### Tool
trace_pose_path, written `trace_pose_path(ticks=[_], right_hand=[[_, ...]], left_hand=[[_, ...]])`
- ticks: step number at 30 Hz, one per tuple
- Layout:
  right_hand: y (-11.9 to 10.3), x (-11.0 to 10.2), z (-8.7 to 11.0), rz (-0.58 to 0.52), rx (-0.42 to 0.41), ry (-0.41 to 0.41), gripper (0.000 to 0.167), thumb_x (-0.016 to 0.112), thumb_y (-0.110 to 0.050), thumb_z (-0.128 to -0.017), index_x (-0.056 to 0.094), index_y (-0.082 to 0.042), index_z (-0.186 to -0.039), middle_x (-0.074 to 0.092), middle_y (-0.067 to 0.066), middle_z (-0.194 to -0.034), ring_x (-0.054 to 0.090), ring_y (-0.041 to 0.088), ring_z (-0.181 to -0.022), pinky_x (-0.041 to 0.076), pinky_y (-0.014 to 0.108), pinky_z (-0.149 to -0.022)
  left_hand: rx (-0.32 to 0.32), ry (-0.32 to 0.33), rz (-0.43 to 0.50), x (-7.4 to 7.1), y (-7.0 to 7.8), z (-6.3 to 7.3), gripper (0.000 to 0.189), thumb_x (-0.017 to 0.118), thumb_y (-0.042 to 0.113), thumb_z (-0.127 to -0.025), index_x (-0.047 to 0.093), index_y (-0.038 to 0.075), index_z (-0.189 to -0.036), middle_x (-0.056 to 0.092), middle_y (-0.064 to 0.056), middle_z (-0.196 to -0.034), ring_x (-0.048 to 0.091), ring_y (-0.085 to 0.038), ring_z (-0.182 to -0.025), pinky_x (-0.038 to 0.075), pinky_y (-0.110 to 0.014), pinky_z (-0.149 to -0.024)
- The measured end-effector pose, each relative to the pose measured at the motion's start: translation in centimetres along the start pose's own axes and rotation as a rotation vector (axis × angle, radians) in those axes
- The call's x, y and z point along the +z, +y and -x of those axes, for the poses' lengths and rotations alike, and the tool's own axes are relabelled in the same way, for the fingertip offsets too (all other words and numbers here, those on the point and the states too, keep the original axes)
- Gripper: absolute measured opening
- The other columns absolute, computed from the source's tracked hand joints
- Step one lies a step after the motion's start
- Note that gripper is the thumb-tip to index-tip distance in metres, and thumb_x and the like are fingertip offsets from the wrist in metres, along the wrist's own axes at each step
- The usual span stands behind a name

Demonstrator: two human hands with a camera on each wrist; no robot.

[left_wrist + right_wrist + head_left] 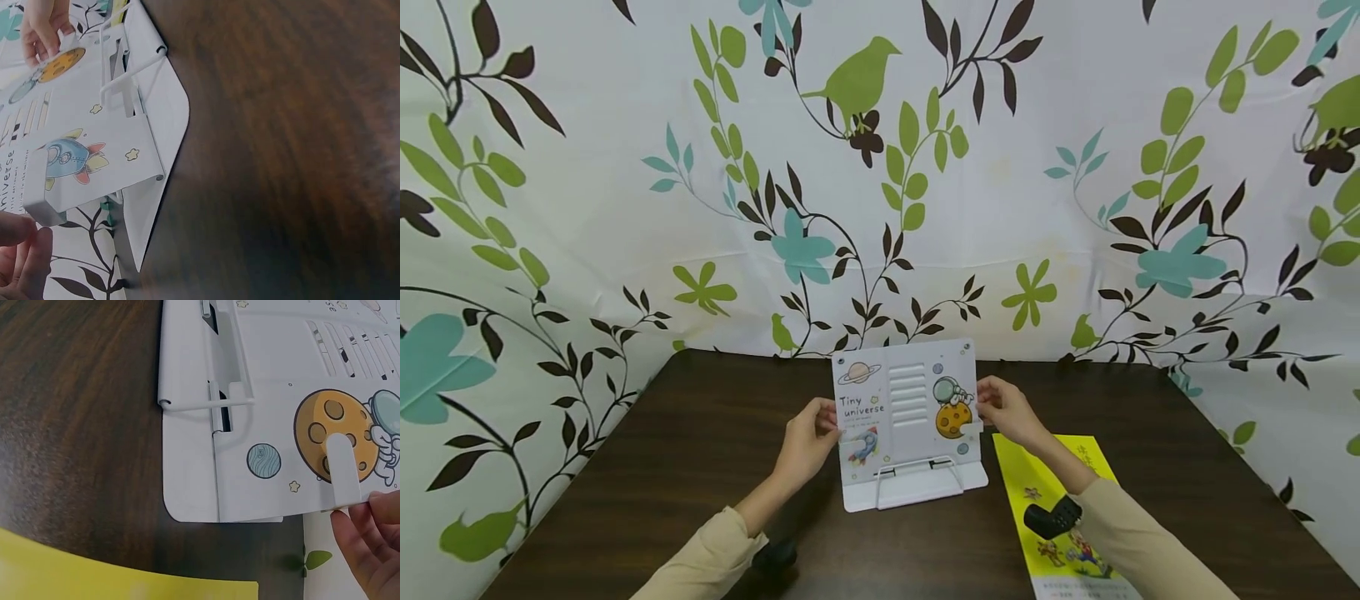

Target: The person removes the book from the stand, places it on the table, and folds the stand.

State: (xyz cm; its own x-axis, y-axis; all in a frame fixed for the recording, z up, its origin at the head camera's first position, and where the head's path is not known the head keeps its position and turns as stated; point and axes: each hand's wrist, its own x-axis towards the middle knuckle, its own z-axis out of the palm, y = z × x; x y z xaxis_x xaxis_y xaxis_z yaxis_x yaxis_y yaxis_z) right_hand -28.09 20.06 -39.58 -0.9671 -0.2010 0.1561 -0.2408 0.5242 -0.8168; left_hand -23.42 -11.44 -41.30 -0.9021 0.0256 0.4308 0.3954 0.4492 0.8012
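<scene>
On the dark tabletop (715, 442), the white book stand (910, 408) leans back at lower ctr of frame, L hand (808, 437) & R hand (1009, 410) pinching opposite side edges by the page clips (342, 469), prob. a positioning step, so next move likely calls for steady, even grip.

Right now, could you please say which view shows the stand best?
The head view: the stand fits wholly in frame. The left wrist view shows it slanted and cropped; the right wrist view, part of it close up.

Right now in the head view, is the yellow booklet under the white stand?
No, the yellow booklet lies on the dark table to the right of the white stand.
</scene>
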Motion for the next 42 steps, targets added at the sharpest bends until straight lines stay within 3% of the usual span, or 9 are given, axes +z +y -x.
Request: trace_pose_path(ticks=[8,17,21,27,31,33,40,42], right_hand=[[-0.2,0.2,-1.0,0.029,-0.036,-0.019,0.017,0.052,0.006,-0.086,0.054,0.004,-0.103,0.056,0.013,-0.085,0.055,0.020,-0.072,0.053,0.031,-0.064],[0.0,0.3,-1.8,0.016,-0.015,0.008,0.018,0.053,0.003,-0.087,0.056,0.005,-0.105,0.057,0.014,-0.085,0.053,0.021,-0.073,0.050,0.028,-0.064],[0.1,0.5,-2.2,0.007,0.024,0.028,0.020,0.053,0.002,-0.088,0.057,0.004,-0.107,0.057,0.014,-0.088,0.052,0.022,-0.076,0.049,0.027,-0.066],[0.1,1.1,-2.8,-0.022,0.062,0.065,0.020,0.053,0.001,-0.088,0.057,0.004,-0.107,0.058,0.015,-0.092,0.050,0.022,-0.078,0.046,0.025,-0.065],[0.1,1.4,-3.1,-0.039,0.082,0.084,0.020,0.053,0.000,-0.089,0.058,0.005,-0.108,0.058,0.015,-0.093,0.050,0.022,-0.079,0.045,0.025,-0.066],[0.1,1.5,-3.2,-0.048,0.096,0.098,0.020,0.053,0.000,-0.089,0.058,0.005,-0.107,0.058,0.015,-0.092,0.050,0.023,-0.080,0.045,0.025,-0.066],[-0.2,1.4,-2.7,-0.020,0.105,0.110,0.023,0.055,-0.005,-0.089,0.057,0.003,-0.110,0.057,0.015,-0.096,0.051,0.024,-0.084,0.046,0.025,-0.069],[-0.5,1.2,-2.1,0.002,0.089,0.116,0.027,0.058,-0.009,-0.088,0.056,0.002,-0.112,0.057,0.014,-0.097,0.052,0.024,-0.086,0.047,0.026,-0.070]], left_hand=[[-0.008,-0.007,0.047,-0.1,0.4,1.2,0.029,0.064,-0.016,-0.071,0.055,-0.001,-0.094,0.058,-0.010,-0.081,0.058,-0.020,-0.072,0.050,-0.021,-0.057],[-0.026,-0.020,0.096,0.7,1.4,2.5,0.030,0.061,-0.018,-0.072,0.053,-0.003,-0.096,0.058,-0.013,-0.084,0.060,-0.023,-0.073,0.051,-0.019,-0.058],[-0.055,-0.027,0.115,0.9,2.6,3.1,0.029,0.060,-0.018,-0.072,0.053,-0.004,-0.096,0.057,-0.014,-0.085,0.060,-0.026,-0.074,0.050,-0.019,-0.058],[-0.062,-0.007,0.114,0.6,5.7,4.1,0.025,0.058,-0.021,-0.071,0.051,-0.008,-0.091,0.056,-0.019,-0.082,0.058,-0.030,-0.071,0.050,-0.022,-0.056],[-0.075,0.005,0.113,0.7,6.4,4.5,0.024,0.058,-0.021,-0.070,0.051,-0.008,-0.089,0.056,-0.019,-0.081,0.058,-0.030,-0.070,0.050,-0.021,-0.056],[-0.073,0.007,0.124,0.7,6.4,4.5,0.025,0.059,-0.021,-0.070,0.051,-0.008,-0.089,0.056,-0.019,-0.081,0.059,-0.030,-0.070,0.051,-0.022,-0.056],[-0.012,-0.006,0.107,1.3,2.1,3.8,0.027,0.067,-0.014,-0.069,0.055,0.001,-0.088,0.058,-0.007,-0.079,0.058,-0.014,-0.070,0.051,-0.020,-0.056],[0.004,0.009,0.078,0.9,2.0,3.4,0.025,0.068,-0.011,-0.069,0.057,0.003,-0.087,0.059,-0.006,-0.079,0.058,-0.013,-0.070,0.051,-0.021,-0.056]])
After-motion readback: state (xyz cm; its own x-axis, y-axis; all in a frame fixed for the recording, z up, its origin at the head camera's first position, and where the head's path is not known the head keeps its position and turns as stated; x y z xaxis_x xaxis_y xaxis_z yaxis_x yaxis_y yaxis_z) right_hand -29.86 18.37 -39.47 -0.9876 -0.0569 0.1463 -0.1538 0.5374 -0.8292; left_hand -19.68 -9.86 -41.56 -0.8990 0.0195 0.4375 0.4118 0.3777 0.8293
